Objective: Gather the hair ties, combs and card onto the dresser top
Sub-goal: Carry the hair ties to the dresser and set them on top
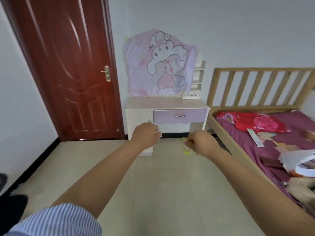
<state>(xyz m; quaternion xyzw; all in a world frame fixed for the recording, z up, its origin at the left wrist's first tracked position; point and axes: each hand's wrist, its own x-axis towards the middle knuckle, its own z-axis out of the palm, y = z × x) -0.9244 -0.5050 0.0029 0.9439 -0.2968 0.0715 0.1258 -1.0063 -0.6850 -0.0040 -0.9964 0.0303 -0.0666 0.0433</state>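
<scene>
A white and lilac dresser stands against the far wall, its pale pink top bare. My left hand is held out in front of its left side, closed on a small pale pinkish item that mostly hides in the fist. My right hand is closed on a yellow-green hair tie that dangles below the fingers. Both hands hover in the air short of the dresser. A long white card-like strip lies on the purple bed to the right.
A dark red door is shut at the left. A pink cartoon cloth hangs over the dresser's back. The wooden bed frame runs along the right, with a red pillow and a white bag. Tiled floor lies between.
</scene>
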